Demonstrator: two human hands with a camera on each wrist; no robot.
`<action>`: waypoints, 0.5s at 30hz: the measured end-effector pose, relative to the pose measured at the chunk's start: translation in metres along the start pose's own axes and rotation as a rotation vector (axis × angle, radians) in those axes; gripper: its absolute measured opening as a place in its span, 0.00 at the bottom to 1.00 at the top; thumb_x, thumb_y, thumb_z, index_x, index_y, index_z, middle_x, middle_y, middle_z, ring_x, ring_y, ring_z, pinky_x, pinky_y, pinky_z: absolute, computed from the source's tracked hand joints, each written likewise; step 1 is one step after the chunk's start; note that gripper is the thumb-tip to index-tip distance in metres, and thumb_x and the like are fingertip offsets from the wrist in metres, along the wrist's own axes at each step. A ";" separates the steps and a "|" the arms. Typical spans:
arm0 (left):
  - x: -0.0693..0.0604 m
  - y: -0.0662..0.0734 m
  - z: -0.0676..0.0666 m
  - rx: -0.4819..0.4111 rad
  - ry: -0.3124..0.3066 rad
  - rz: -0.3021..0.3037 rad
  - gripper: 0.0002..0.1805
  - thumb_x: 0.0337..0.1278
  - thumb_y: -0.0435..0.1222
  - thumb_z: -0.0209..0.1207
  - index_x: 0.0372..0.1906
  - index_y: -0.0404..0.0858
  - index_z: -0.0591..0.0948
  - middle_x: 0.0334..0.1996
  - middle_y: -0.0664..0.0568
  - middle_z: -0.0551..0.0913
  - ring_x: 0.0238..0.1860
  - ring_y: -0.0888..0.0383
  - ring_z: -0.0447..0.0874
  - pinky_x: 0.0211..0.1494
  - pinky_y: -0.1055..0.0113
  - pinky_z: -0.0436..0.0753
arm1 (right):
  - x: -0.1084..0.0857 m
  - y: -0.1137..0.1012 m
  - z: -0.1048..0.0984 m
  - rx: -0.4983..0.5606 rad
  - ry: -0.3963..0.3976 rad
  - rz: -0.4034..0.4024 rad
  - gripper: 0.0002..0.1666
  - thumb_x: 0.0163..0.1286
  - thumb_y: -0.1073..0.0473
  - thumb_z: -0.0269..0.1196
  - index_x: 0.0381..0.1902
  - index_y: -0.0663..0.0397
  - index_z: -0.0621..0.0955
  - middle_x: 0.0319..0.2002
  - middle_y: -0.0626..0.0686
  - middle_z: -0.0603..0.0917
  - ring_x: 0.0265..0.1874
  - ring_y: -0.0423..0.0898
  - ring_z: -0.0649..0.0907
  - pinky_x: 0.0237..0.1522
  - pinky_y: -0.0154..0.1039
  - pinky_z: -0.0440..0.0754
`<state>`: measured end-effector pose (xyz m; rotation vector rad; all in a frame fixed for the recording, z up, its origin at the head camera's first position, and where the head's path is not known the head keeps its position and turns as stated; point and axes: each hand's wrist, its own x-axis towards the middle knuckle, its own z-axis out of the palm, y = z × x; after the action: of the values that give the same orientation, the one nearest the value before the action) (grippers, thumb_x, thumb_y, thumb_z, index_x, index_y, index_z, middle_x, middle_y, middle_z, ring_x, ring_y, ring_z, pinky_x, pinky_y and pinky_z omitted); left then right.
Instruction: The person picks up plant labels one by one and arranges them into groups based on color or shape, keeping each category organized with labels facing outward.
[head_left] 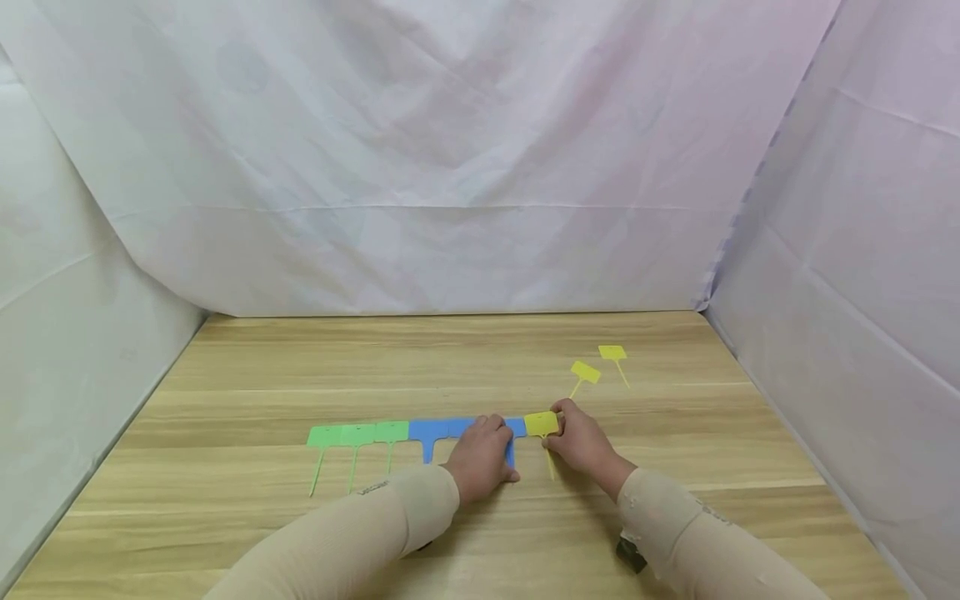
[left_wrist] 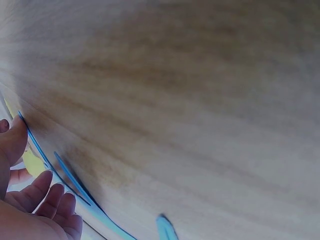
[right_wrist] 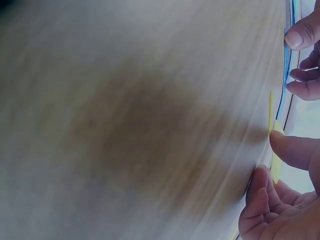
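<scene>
A row of flat labels runs across the table: green tags with thin tails at the left, then broader blue T-shaped plant labels, then a yellow tag at the right end. My left hand spans the rightmost blue label, fingers over its head and thumb at its stem, hiding part of it. At the yellow tag's right side my right hand pinches it between thumb and index finger. In the right wrist view this yellow tag shows edge-on beside the thumb.
Two more yellow tags lie apart beyond the right hand, a nearer one and a farther one. The wooden table is bounded by white cloth at the back and both sides.
</scene>
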<state>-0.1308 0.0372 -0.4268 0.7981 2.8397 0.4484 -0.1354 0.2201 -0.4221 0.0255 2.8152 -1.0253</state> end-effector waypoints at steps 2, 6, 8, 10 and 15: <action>0.000 0.000 0.000 -0.005 -0.003 -0.001 0.26 0.49 0.50 0.69 0.47 0.37 0.80 0.46 0.53 0.75 0.42 0.58 0.67 0.52 0.65 0.73 | 0.000 0.000 0.000 -0.006 -0.001 0.001 0.28 0.58 0.68 0.68 0.55 0.68 0.70 0.27 0.52 0.73 0.26 0.45 0.72 0.31 0.38 0.70; -0.001 0.000 -0.001 -0.003 -0.005 -0.002 0.25 0.48 0.50 0.70 0.47 0.37 0.80 0.46 0.53 0.76 0.42 0.58 0.68 0.52 0.65 0.73 | 0.001 0.001 0.001 -0.023 -0.004 0.007 0.29 0.58 0.67 0.68 0.55 0.69 0.71 0.29 0.53 0.73 0.28 0.46 0.73 0.33 0.39 0.72; -0.001 0.000 -0.001 -0.003 -0.001 -0.002 0.25 0.48 0.50 0.70 0.46 0.37 0.80 0.45 0.53 0.76 0.41 0.58 0.68 0.52 0.65 0.73 | 0.002 0.001 0.001 -0.029 -0.005 0.009 0.29 0.58 0.67 0.69 0.55 0.70 0.72 0.29 0.53 0.74 0.28 0.46 0.73 0.33 0.39 0.72; -0.001 0.000 -0.001 -0.004 0.000 -0.004 0.26 0.48 0.50 0.70 0.47 0.37 0.80 0.45 0.53 0.76 0.42 0.58 0.68 0.52 0.65 0.73 | 0.002 0.001 0.001 -0.038 -0.007 0.009 0.29 0.59 0.66 0.69 0.56 0.71 0.72 0.29 0.53 0.74 0.28 0.46 0.73 0.32 0.39 0.72; 0.000 -0.001 -0.001 -0.005 -0.005 -0.013 0.27 0.48 0.50 0.69 0.49 0.37 0.80 0.47 0.52 0.76 0.44 0.57 0.69 0.54 0.64 0.73 | 0.004 0.001 0.001 -0.069 -0.019 0.012 0.30 0.60 0.65 0.68 0.57 0.72 0.73 0.29 0.53 0.74 0.27 0.46 0.73 0.31 0.38 0.71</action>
<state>-0.1309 0.0364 -0.4262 0.7785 2.8367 0.4512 -0.1394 0.2197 -0.4244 0.0247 2.8274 -0.9202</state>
